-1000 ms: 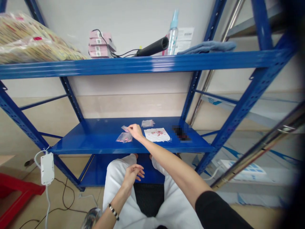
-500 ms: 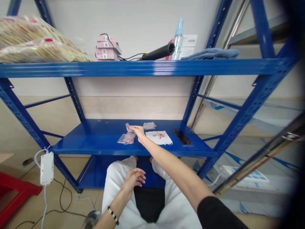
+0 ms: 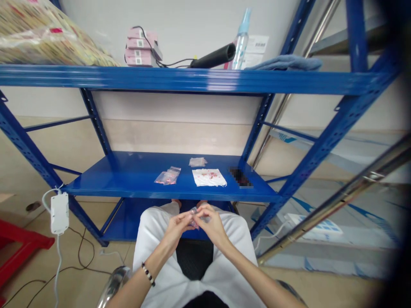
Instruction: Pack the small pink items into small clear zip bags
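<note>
Over my lap, both hands meet at a small clear plastic bag [image 3: 205,219] with a bit of pink showing. My left hand [image 3: 177,227] pinches its left side, thumb and fingers pressed together. Across from it, my right hand [image 3: 212,226] grips the upper and right part. Fingers hide most of the bag. On the blue shelf [image 3: 128,182] ahead lie several similar bags [image 3: 169,176] with small pink-red pieces inside. To their right is a white cloth [image 3: 205,181] with loose small reddish pieces. Behind the cloth sits a stack of clear bags [image 3: 197,162].
A blurred-out dark flat object [image 3: 240,177] lies right of the cloth. The upper shelf beam [image 3: 180,79] crosses ahead, carrying pink boxes [image 3: 139,49], a black cylinder [image 3: 213,56], a spray bottle [image 3: 241,42] and a blue cloth [image 3: 285,62]. A white power strip [image 3: 59,213] hangs at left.
My right hand has drawn back from the shelf to my lap with a small bag. My left hand, open before, has closed on it too. The view has shifted slightly.
</note>
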